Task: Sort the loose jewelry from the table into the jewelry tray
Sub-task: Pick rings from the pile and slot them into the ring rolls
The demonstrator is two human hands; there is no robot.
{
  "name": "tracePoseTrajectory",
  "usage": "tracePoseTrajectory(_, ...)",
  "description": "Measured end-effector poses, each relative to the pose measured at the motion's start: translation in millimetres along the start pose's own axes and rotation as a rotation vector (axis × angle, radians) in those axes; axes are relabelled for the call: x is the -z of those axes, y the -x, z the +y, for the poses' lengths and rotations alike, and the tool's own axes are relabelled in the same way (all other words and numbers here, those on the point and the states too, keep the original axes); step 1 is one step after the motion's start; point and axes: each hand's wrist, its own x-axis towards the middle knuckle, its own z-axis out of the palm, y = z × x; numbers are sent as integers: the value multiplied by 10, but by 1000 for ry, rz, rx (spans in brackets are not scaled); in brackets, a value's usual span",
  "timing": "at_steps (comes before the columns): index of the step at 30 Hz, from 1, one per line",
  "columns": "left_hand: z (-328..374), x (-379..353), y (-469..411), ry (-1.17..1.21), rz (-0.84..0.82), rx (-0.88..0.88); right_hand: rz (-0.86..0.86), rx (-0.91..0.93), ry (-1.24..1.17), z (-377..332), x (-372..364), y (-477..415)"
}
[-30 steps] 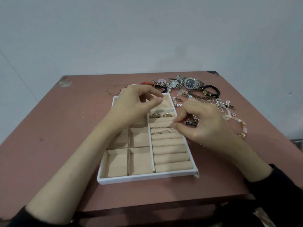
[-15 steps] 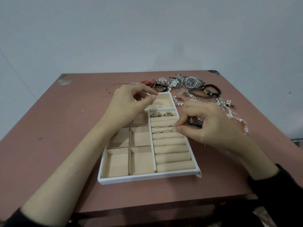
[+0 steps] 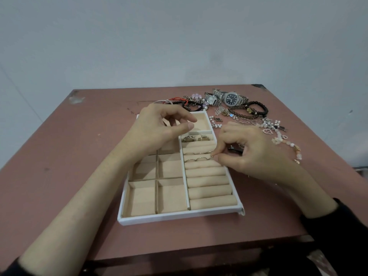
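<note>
Right hand [image 3: 253,154] pinches a ring [image 3: 211,156] at the jewelry tray [image 3: 179,217] roll slots, right edge. Left hand [image 3: 159,126] curled above tray's far end; contents unclear. Few seated rings [image 3: 196,159]; most of loose pile [image 3: 247,114] beyond tray remains.

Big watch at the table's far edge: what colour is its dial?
The big watch has a dark, near-black dial, silver band; head view.
</note>
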Motion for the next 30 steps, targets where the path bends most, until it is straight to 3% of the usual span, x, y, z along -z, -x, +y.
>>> tracePoseTrajectory(9, -6, 6, 4, -3, 11, 9, 23, -81, -99, -9, 41, -6)
tracePoseTrajectory(30, 17, 3, 15, -2, 3, 29, -11, 109, 61, -10, -20, -4)
